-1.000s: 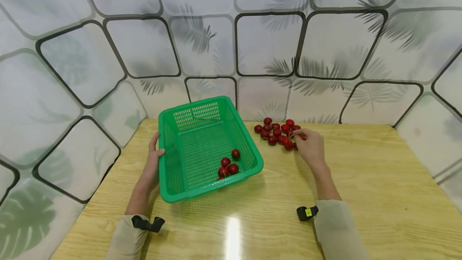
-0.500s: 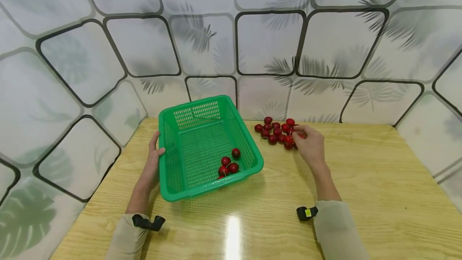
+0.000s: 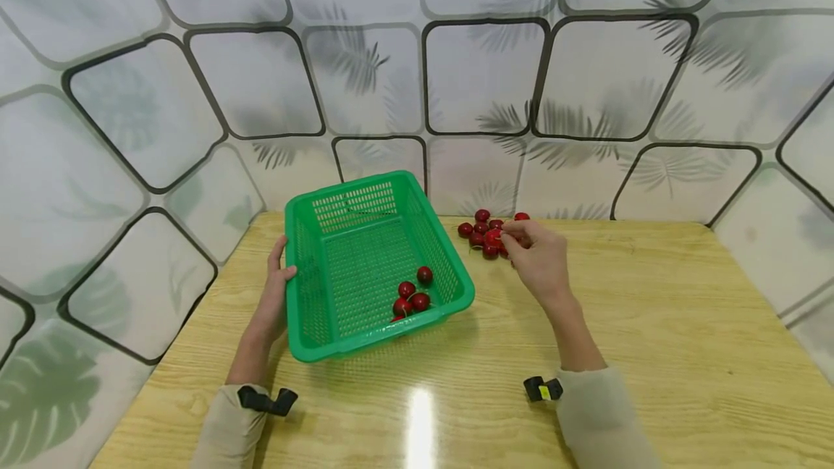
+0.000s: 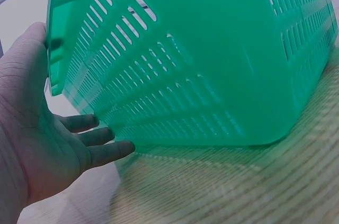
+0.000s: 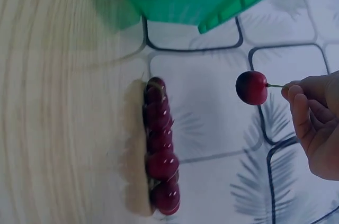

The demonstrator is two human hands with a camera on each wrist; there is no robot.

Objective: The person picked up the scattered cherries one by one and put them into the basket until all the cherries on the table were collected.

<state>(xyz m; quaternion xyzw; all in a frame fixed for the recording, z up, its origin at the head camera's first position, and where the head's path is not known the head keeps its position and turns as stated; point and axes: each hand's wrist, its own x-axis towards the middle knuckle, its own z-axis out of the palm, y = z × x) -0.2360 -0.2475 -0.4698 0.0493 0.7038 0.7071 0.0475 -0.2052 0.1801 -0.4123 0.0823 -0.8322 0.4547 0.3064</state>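
Observation:
My right hand pinches the thin green stem of a cherry between thumb and fingertips. In the right wrist view that cherry hangs sideways in the air, apart from the other cherries on the table. The head view has it in front of the pile, partly overlapping it. A green plastic basket stands to the left, with several red cherries in its near right corner. At its left side my left hand holds it, thumb at the rim and fingers along the slotted outer wall.
The pile of dark red cherries lies near the table's back edge, right of the basket. Behind the wooden table rises a patterned wall. A black wrist camera sits on the right sleeve.
My right hand has lifted a cherry by its stem from the right side of the pile and moved left toward the basket. The left hand and basket stay in place.

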